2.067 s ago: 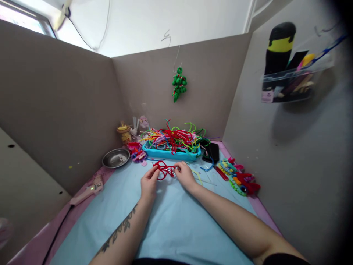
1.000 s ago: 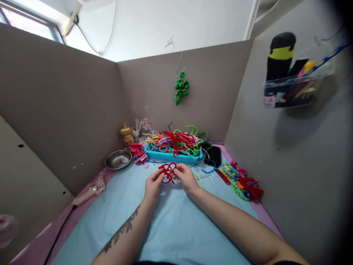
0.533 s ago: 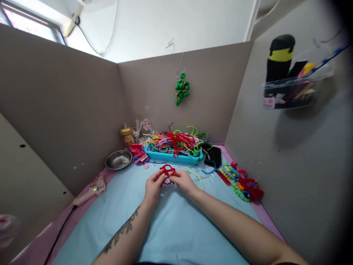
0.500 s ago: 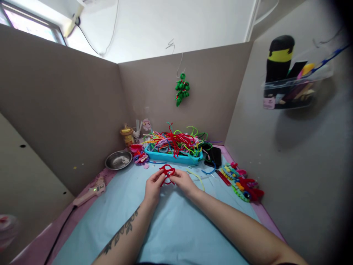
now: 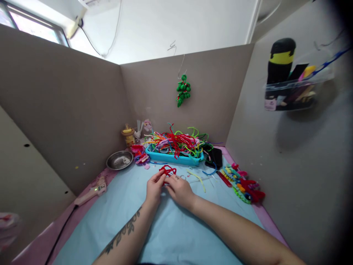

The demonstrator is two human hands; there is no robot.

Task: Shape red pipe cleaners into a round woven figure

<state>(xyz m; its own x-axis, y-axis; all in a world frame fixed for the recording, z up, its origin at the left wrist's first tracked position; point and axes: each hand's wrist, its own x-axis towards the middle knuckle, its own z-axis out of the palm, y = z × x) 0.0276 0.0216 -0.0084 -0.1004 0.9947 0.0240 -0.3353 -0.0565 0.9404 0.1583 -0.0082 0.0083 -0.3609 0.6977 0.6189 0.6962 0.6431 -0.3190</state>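
Observation:
A red pipe cleaner point(image 5: 169, 169), bent into several loops, is held up over the blue cloth in front of me. My left hand point(image 5: 154, 187) pinches it from the left, thumb and fingers pressed together. From the right, my right hand point(image 5: 180, 191) has its curled fingers at the lower part of the loops, and they cover some of the red. Both hands nearly touch at the fingertips. A small silvery shape shows by the right fingers, too small to make out.
Behind the hands stands a blue tray point(image 5: 176, 159) heaped with colourful pipe cleaners. At left are a metal bowl point(image 5: 119, 160) and a pink glue gun point(image 5: 92, 192) with its cord. At right lie a black phone point(image 5: 216, 157), a red-handled tool point(image 5: 224, 179) and colourful finished pieces point(image 5: 239, 184).
My right hand has turned over and slid left and down, so its fingers now cover the lower loops. The left hand keeps its pinch. The view has shifted slightly.

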